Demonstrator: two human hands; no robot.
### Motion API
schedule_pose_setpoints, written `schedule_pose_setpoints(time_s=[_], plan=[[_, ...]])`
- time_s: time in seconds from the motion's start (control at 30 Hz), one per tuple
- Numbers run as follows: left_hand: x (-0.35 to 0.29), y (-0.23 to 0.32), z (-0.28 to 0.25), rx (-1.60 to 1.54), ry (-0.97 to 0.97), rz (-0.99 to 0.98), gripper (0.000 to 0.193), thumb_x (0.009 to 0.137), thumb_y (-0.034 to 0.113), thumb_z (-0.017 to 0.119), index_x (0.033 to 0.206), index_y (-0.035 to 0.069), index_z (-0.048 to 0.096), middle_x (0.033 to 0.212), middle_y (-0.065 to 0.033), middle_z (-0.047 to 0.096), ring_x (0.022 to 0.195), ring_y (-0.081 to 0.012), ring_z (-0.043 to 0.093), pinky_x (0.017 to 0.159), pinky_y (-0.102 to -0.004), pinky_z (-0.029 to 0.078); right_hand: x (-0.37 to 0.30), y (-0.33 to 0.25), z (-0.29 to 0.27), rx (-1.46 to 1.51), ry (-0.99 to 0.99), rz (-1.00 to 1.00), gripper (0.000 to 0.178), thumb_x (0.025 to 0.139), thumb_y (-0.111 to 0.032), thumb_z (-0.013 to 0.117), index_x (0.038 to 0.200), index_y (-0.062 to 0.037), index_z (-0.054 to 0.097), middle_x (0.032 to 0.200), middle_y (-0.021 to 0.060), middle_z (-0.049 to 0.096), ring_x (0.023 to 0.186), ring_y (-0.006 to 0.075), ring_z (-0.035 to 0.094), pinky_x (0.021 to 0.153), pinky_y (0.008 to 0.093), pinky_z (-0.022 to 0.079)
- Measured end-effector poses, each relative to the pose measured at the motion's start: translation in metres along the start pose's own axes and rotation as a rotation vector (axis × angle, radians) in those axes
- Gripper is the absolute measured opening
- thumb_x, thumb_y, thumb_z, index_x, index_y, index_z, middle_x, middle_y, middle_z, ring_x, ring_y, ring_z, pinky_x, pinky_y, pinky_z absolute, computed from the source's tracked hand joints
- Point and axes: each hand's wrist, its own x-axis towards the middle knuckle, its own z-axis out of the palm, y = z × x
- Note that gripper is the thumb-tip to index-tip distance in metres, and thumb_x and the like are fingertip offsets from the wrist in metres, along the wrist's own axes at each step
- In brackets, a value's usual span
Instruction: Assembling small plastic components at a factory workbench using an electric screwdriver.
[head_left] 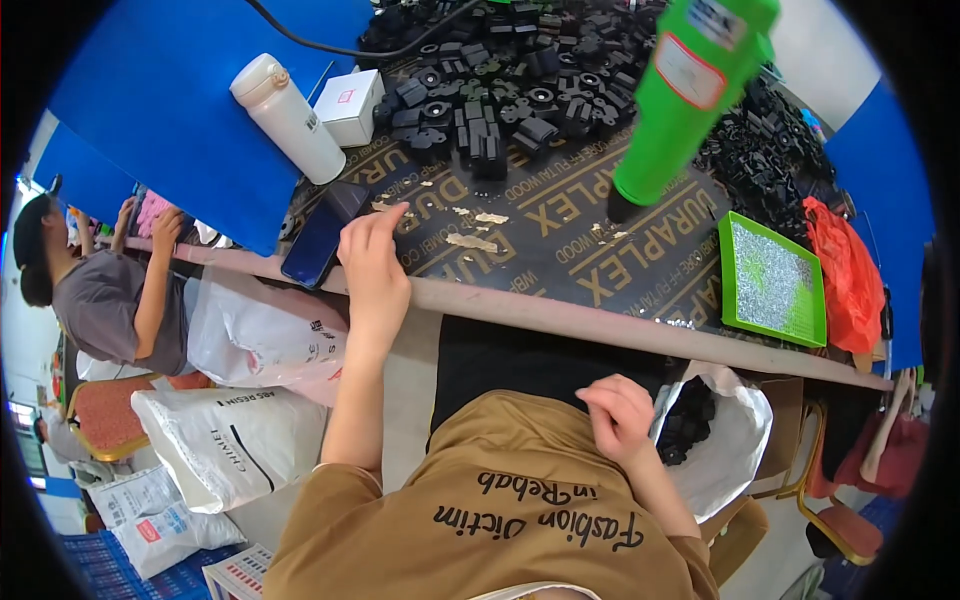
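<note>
My left hand (375, 262) rests at the table's front edge, fingers stretched out and holding nothing I can see. Right beside it, on the left, lies a dark smartphone (325, 235). My right hand (618, 415) hangs below the table edge over my lap, its fingers curled together. Whether anything is inside them is hidden. Close to its right stands a white sack (735, 425) with black plastic parts (687, 420) in it. Ahead of both hands, loose black plastic parts (500, 90) are heaped across the far side of the table (520, 255).
A green bottle (680, 110) stands at the right, a white flask (287, 118) and small white box (350, 108) at the left. A green tray (728, 285) of small silvery pieces sits by a red plastic bag (842, 275). White sacks (235, 440) and another person (115, 300) are at left.
</note>
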Motion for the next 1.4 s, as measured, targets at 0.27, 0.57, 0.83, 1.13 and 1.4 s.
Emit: schedule_pose_setpoints(time_s=[0.27,0.57,0.83,1.13,1.4], plan=[[-0.004,-0.001,0.006,0.003,0.098,-0.013,0.033,0.075,-0.004,0.059,0.106,0.007,0.061,0.113,-0.0107,0.051,0.110,-0.0310,0.044,0.097,-0.0377,0.035,0.013,0.001,0.011,0.198,-0.091,0.224,0.016,0.075,0.007,0.059,0.088,-0.0015,0.064,0.076,0.0095,0.062,0.063,0.0214,0.059,0.056,0.0281,0.046],[-0.072,0.121,0.039,-0.783,-0.308,0.506,0.058,0.066,0.005,0.075,0.117,0.007,0.049,0.119,-0.0156,0.044,0.111,-0.0341,0.047,0.094,-0.0420,0.042,-0.009,0.001,0.007,1.007,0.078,0.683,0.080,0.080,-0.023,0.070,0.141,-0.0086,0.019,0.129,0.0119,0.041,0.117,0.0225,0.043,0.098,0.0347,0.037],[-0.043,0.119,0.034,-0.465,-0.212,0.566,0.039,0.066,0.015,0.073,0.103,0.013,0.059,0.110,-0.0093,0.050,0.112,-0.0314,0.046,0.099,-0.0563,0.031,-0.063,0.021,-0.136,0.145,-0.234,1.003,0.060,0.071,0.000,0.067,0.126,-0.0062,0.044,0.116,0.0127,0.057,0.104,0.0201,0.058,0.087,0.0348,0.049],[0.109,0.114,0.026,-0.582,0.273,0.265,0.103,0.064,0.026,0.084,0.138,-0.004,0.020,0.135,-0.0236,0.034,0.126,-0.0339,0.036,0.103,-0.0408,0.032,-0.034,0.014,-0.148,-0.485,-0.181,0.735,0.031,0.079,-0.008,0.064,0.109,-0.0007,0.058,0.103,0.0181,0.062,0.093,0.0349,0.058,0.080,0.0396,0.046],[0.155,0.170,0.051,-1.009,0.187,0.212,0.031,0.068,0.008,0.066,0.092,0.000,0.047,0.085,-0.0118,0.061,0.074,-0.0201,0.061,0.069,-0.0324,0.048,-0.008,0.007,-0.103,-0.415,-0.041,0.440,0.015,0.078,-0.003,0.063,0.092,-0.0038,0.066,0.083,0.0115,0.066,0.073,0.0281,0.062,0.067,0.0342,0.047]])
